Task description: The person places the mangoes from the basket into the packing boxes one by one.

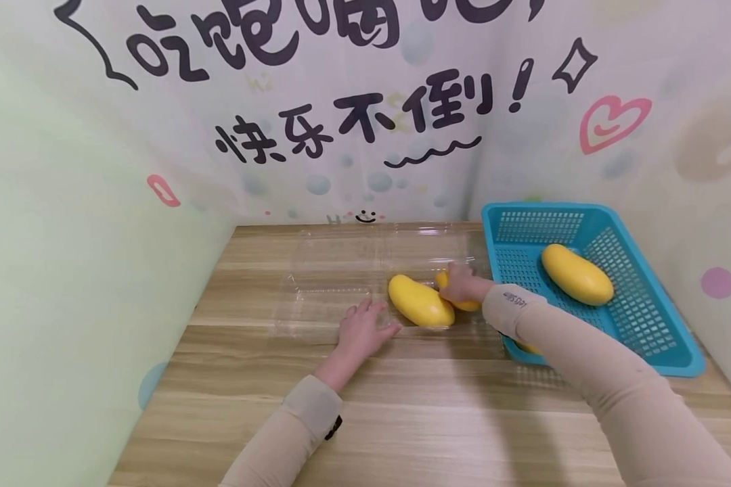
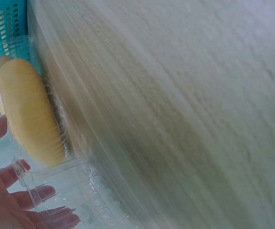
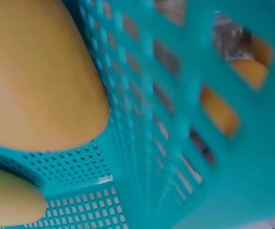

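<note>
A clear plastic clamshell box (image 1: 325,311) lies unfolded on the table. In its right half sits a yellow mango (image 1: 420,302). Beside that one, my right hand (image 1: 461,284) grips a second mango (image 1: 468,305), partly covered by the fingers, at the box's right half. My left hand (image 1: 363,329) rests at the front of the box near its middle fold, fingers loosely spread. Through the clear plastic, the left wrist view shows these fingers (image 2: 37,194), with the thumb close to the first mango. The right wrist view does not show the right hand itself.
A blue-green mesh basket (image 1: 685,362) stands right of the box. One mango (image 1: 577,275) lies in it, and another (image 1: 528,348) is mostly hidden under my right sleeve. A printed wall cloth (image 1: 317,162) hangs behind the table (image 1: 402,419).
</note>
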`<action>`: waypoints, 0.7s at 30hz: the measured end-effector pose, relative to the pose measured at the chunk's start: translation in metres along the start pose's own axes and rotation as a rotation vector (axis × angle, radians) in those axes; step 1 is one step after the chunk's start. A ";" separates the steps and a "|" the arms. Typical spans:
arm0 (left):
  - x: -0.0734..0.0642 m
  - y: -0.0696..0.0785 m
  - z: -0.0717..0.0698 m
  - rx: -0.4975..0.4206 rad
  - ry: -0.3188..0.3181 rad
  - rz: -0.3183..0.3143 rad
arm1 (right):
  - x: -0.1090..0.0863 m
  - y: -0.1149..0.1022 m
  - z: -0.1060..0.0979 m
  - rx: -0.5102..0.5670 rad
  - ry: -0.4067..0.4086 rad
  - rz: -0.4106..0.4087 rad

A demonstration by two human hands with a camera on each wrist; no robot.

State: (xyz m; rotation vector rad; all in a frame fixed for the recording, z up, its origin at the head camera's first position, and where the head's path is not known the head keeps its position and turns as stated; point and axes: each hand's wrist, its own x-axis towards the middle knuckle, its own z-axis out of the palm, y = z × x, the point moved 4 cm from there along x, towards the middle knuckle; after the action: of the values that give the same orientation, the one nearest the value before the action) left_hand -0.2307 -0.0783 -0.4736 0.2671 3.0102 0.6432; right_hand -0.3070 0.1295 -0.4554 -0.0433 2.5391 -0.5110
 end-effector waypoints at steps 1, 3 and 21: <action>0.000 0.000 0.000 -0.001 0.001 0.001 | 0.000 0.000 0.001 -0.012 0.005 0.005; 0.000 0.000 0.000 0.000 0.002 0.001 | 0.000 0.000 0.003 -0.035 0.007 0.006; -0.003 -0.004 -0.003 0.046 -0.011 0.028 | -0.002 -0.006 0.001 -0.147 -0.025 -0.109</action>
State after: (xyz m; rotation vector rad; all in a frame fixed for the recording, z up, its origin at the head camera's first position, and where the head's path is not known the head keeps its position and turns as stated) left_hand -0.2290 -0.0834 -0.4718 0.3140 3.0193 0.5736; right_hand -0.3049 0.1243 -0.4531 -0.2410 2.5550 -0.3622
